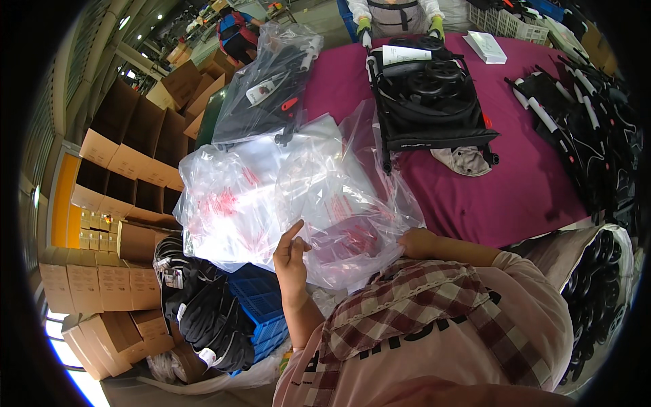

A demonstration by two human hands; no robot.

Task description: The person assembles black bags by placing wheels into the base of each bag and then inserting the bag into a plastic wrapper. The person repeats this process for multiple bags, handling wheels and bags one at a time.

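A large clear plastic bag (325, 180) with red print lies crumpled over the near left part of the table, on other clear bags. My right hand (417, 243) is closed on the bag's near right edge, its fingertips partly hidden by the film. Over the near edge of the plastic is my left hand (291, 261), index finger stretched out and the others bent, with nothing visible in it. Beyond the bags, a folded black stroller frame (434, 102) with wheels on top lies on the cloth. Another black folded item (261, 95) is wrapped in clear plastic at the far left.
A maroon cloth (515, 190) covers the table. Across it stands a person with green gloves (436, 27) at the stroller frame. Black frames with white tubes (576, 102) are heaped at right. Cardboard boxes (108, 281), black fabric bundles (203, 305) and blue crates (261, 305) stand at left.
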